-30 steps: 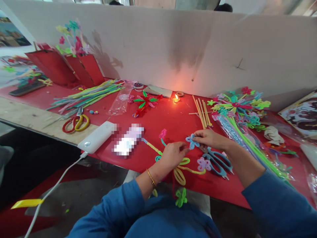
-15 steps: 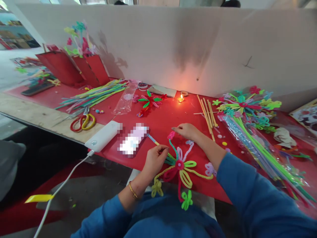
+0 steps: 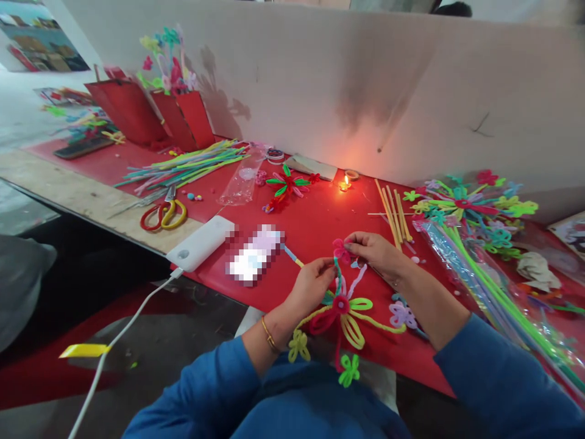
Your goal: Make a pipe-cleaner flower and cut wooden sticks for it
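A large pipe-cleaner flower (image 3: 342,305) with yellow, green, lilac and red loops lies at the table's front edge. Small flowers end its stems, among them a yellow one (image 3: 298,346) and a green one (image 3: 349,370) hanging past the edge. My right hand (image 3: 372,250) pinches a small pink flower (image 3: 340,250) at the top of the teal stem (image 3: 338,274). My left hand (image 3: 315,281) is closed with its fingertips at that stem, just below the pink flower. A lilac flower (image 3: 403,314) lies below my right forearm.
A lit flame (image 3: 345,183) burns near the wall. Scissors (image 3: 163,214), a white power bank (image 3: 201,242) and a blurred phone (image 3: 256,255) lie left. Wooden sticks (image 3: 392,213) and bagged pipe cleaners (image 3: 475,280) lie right. Red bags (image 3: 128,113) stand back left.
My left hand has moved up and right to the teal stem. My right hand has moved slightly right and down, with the pink flower. The whole view has shifted a little.
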The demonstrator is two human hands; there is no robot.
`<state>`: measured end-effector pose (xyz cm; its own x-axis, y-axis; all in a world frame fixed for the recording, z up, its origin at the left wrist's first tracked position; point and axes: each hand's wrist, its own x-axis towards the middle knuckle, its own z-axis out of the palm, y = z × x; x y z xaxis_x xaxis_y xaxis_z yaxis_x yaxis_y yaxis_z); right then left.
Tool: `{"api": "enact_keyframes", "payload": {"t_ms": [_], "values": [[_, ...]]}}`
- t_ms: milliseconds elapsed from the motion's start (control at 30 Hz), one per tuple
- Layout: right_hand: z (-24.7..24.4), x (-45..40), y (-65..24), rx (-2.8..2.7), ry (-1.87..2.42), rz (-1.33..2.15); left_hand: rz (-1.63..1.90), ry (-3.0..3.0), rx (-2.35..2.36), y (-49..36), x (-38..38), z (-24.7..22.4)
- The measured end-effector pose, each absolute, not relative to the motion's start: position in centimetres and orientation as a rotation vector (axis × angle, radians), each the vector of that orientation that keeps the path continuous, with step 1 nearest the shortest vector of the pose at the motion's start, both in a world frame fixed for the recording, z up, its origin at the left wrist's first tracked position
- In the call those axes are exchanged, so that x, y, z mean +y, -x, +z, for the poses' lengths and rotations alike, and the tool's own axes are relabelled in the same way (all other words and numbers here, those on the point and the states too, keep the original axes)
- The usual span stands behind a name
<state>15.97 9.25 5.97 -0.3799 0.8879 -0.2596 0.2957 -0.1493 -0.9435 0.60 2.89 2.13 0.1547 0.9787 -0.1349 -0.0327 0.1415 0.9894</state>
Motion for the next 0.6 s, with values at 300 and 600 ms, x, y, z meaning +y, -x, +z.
{"api": "enact_keyframes", "payload": {"t_ms": [300,600], "values": [[6.5,8.8,-17.0,-1.492,1.32,1.588,1.151,-0.84,1.051,-2.3,3.2,2.5],[7.2,8.6,-16.8,-1.55,1.392,1.531,1.187,-1.188,1.198,-2.6,2.9,1.6]]}}
